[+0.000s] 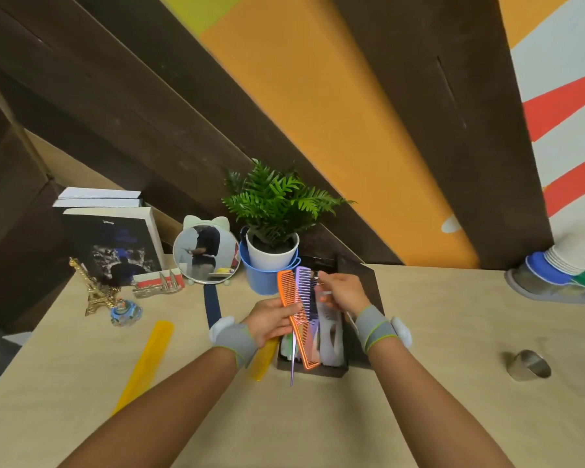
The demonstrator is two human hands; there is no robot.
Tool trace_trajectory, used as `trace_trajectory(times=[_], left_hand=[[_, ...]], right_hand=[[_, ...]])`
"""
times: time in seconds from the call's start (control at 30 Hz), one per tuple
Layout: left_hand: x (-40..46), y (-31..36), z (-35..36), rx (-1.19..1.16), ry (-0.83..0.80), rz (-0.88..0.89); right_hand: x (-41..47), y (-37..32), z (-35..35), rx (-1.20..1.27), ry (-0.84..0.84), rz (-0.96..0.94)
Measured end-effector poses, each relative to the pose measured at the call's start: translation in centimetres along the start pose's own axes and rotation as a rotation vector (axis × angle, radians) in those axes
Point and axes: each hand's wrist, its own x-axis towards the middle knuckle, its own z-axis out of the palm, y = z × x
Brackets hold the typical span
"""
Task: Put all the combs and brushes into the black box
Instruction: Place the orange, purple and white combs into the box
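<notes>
Head view: left hand (271, 320) over the near-left corner of the black box (360, 361), fingers pinching an orange comb (293, 307) and a purple comb (304, 288) together, both fanned up and away from the palm. Orange comb's long end runs down over the box opening; a thin purple tail (293, 363) pokes past the box's front edge toward the camera. Right hand (343, 292) above the box's far half, fingers curled round something thin and pale, cannot tell what; it sits just beside the purple comb's teeth. Grey wristbands on both wrists.

Box sits mid-desk, long axis pointing away, already holding a white comb (331, 332) and other pale pieces, hard to separate. Lid flap stands up on the right side.

Still out on the desk (436, 417): long yellow comb (142, 363) lying diagonal, well left of the box; second yellow comb (264, 359) partly under the left wrist, touching or just beside the box's left wall; dark blue comb (212, 304) flat near the mirror (206, 255).

Room: wide bare desk right of and in front of the box. Far side crowded, blue bucket (262, 276) with potted plant (272, 244) just behind the box. Metal cup (529, 364) on its side well right. Eiffel Tower figure (93, 288), book (115, 244) at far left; stacked cups (568, 261) far right edge.
</notes>
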Motion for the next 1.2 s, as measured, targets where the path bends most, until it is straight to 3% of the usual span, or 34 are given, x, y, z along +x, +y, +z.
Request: trace_trajectory(times=[0.13,0.27,0.43,0.53,0.63,0.93,1.1,1.2], left_hand=[[0.6,0.4,1.5,0.044,-0.041,0.002],[0.9,0.9,2.3,0.063,-0.054,-0.001],[1.2,1.0,2.1,0.003,0.002,0.008],[1.0,1.2,1.6,0.017,0.041,0.006],[0.8,1.3,0.9,0.010,0.066,0.010],[0.7,1.2,-0.2,0.020,0.144,-0.004],[1.2,1.1,-0.1,0.069,0.152,-0.023],[1.8,1.5,0.5,0.119,0.124,-0.031]], right_hand=[[-1.4,-0.3,-0.6,0.055,-0.177,0.061],[-0.9,0.0,-1.5,0.130,-0.204,0.069],[1.1,0.0,-2.0,0.181,-0.079,0.069],[2.9,-0.3,-2.4,0.256,0.094,-0.034],[4.8,-0.2,-2.2,0.146,0.228,-0.152],[6.5,2.5,-0.6,-0.356,0.138,-0.042],[5.2,1.7,-1.1,-0.311,0.217,-0.153],[4.2,0.3,-0.9,-0.083,0.022,-0.113]])
